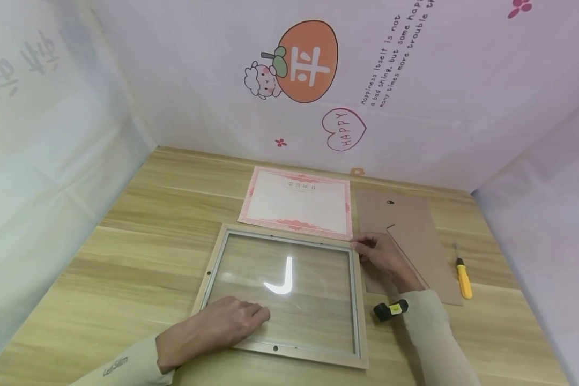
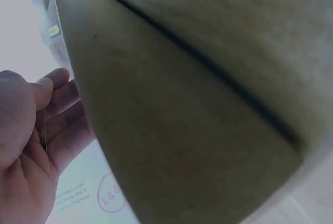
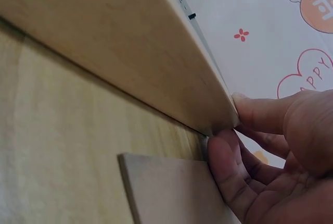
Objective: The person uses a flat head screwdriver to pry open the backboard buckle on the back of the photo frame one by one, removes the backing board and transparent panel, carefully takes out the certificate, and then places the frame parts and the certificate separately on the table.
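Note:
A light wooden picture frame (image 1: 366,343) with a clear pane (image 1: 313,300) lies flat on the table. My right hand (image 1: 378,253) is at its far right corner; in the right wrist view, the thumb and fingers pinch that corner of the frame (image 3: 130,41). Over the pane's near left part hovers or rests my left hand (image 1: 229,321), its fingers loosely curled. Beside the frame's side wall (image 2: 171,125), the left wrist view shows the left palm and fingers (image 2: 67,99); no held object is clear there.
Behind the frame lies a pink-bordered certificate (image 1: 296,206). On the right are a brown backing board (image 1: 405,214), with a bent thin rod (image 1: 405,254) and a small dark piece (image 1: 390,202) on it, and a yellow-handled screwdriver (image 1: 463,279). Printed cloth walls (image 1: 198,107) enclose the table.

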Tool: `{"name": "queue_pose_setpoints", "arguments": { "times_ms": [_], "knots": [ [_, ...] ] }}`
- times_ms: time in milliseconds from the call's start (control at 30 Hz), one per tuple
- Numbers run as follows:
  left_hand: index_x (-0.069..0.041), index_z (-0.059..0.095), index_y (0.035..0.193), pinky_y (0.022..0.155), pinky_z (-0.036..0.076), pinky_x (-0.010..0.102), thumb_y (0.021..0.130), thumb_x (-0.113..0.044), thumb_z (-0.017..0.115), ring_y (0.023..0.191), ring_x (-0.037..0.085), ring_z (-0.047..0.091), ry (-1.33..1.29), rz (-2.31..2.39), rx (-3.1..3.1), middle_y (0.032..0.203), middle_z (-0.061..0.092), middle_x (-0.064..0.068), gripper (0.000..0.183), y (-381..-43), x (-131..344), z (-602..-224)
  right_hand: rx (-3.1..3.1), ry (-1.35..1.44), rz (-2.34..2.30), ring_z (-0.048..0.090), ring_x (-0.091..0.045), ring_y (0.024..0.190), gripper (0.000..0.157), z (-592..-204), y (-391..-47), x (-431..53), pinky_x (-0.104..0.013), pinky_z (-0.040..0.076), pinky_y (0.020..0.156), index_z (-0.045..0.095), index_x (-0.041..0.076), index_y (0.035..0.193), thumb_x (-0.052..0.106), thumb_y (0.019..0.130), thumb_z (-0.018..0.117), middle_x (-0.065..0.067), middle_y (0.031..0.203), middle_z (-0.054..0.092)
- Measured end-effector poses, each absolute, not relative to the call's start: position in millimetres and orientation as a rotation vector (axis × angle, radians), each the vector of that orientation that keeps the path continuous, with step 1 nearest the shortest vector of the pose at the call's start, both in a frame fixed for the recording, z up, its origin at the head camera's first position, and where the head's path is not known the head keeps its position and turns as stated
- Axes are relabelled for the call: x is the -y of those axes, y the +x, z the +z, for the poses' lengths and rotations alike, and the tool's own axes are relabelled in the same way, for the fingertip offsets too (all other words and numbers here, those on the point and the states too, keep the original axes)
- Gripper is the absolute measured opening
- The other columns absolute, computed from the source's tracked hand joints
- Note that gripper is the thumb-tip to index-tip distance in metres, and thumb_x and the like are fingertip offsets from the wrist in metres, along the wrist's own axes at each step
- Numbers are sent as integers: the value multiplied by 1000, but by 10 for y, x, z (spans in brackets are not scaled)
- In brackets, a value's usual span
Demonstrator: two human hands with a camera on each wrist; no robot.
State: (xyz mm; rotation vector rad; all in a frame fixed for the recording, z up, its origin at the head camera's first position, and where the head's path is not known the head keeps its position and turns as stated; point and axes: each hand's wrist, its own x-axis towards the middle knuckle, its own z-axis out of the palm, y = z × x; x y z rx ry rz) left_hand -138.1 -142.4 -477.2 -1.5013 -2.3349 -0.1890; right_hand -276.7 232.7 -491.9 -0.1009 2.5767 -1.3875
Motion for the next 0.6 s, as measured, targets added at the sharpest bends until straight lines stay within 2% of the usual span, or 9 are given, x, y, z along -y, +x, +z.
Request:
{"name": "queue_pose_setpoints", "arguments": {
  "times_ms": [100,267,367,467,600],
  "knots": [
    [-10,54,91,43,24,5,82,0,62,52,-5,31,-1493,-233,2332,65,54,-9,16,-1384,1437,-4759,-2588,-122,-1410,62,-10,79,24,-4915,-2750,-2300,-24,58,66,66,-7,111,11,96,63,-18,101,70],
    [-10,56,95,43,19,2,79,9,60,52,-7,20,-1440,-386,2374,69,63,-6,25,-1410,1433,-4682,-2590,-122,-1424,62,-10,79,23,-4898,-2725,-2277,-25,58,65,66,-7,111,10,95,64,-18,100,70],
    [-10,57,96,43,18,1,82,10,61,51,-8,17,-1413,-457,2419,78,71,-3,25,-1434,1424,-4627,-2594,-127,-1419,62,-11,80,23,-4898,-2724,-2269,-25,58,65,66,-7,111,10,96,63,-18,101,70],
    [-11,57,98,43,21,1,85,9,61,49,-9,27,-1383,-462,2475,84,74,-2,24,-1460,1412,-4580,-2603,-135,-1413,61,-11,80,22,-4910,-2732,-2267,-25,58,64,67,-6,110,10,96,63,-18,100,69],
    [-10,58,99,45,29,2,86,11,61,54,-2,57,-1309,-499,2555,84,74,-1,25,-1508,1389,-4518,-2616,-149,-1412,61,-12,79,20,-4894,-2724,-2257,-25,58,64,66,-7,109,8,96,62,-19,99,69]
  ]
}}
